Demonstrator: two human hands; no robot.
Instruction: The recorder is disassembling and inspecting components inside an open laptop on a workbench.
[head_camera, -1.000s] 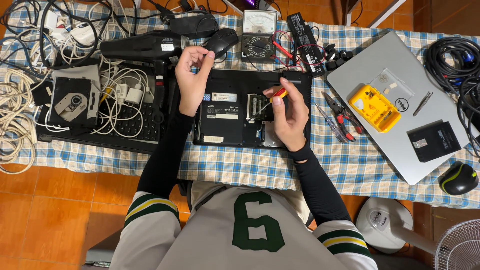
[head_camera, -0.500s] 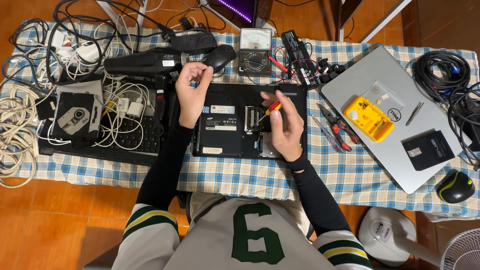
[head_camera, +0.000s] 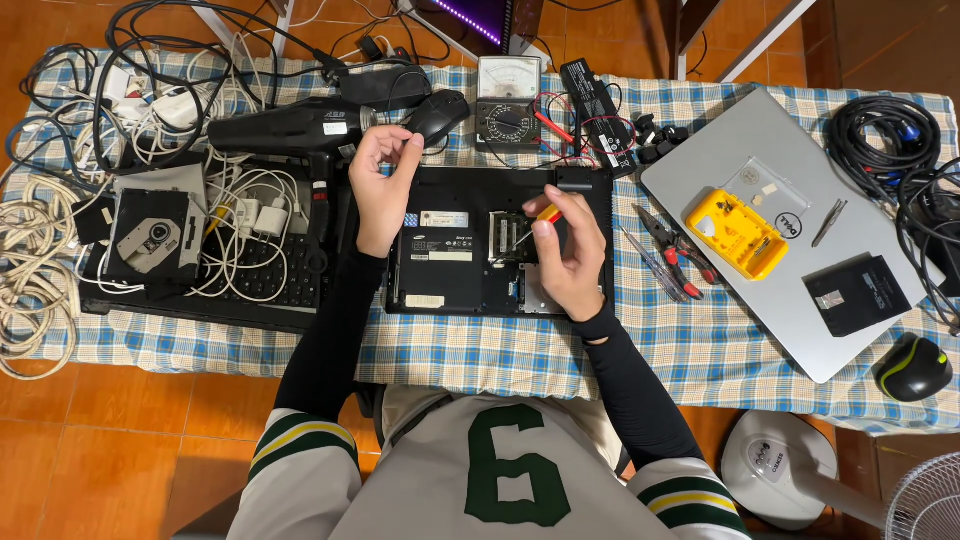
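Note:
A black laptop (head_camera: 450, 275) lies bottom-up on the checked tablecloth, with a cover off and memory modules (head_camera: 505, 235) showing in the open bay. My right hand (head_camera: 572, 265) grips a small screwdriver (head_camera: 543, 217) with a red and yellow handle. Its tip points down-left into that bay. My left hand (head_camera: 383, 185) hovers over the laptop's far left corner with thumb and fingertips pinched together. Whatever is between them is too small to make out.
A black hair dryer (head_camera: 290, 125), a black mouse (head_camera: 435, 115) and an analogue meter (head_camera: 510, 105) lie behind the laptop. An optical drive (head_camera: 150, 235), keyboard and tangled cables are on the left. On the right are pliers (head_camera: 675, 250), a silver laptop (head_camera: 800, 300) and a yellow case (head_camera: 735, 233).
My right hand has shifted the screwdriver lower, toward the open bay. My left hand stays pinched near the far left corner. The view has drifted slightly.

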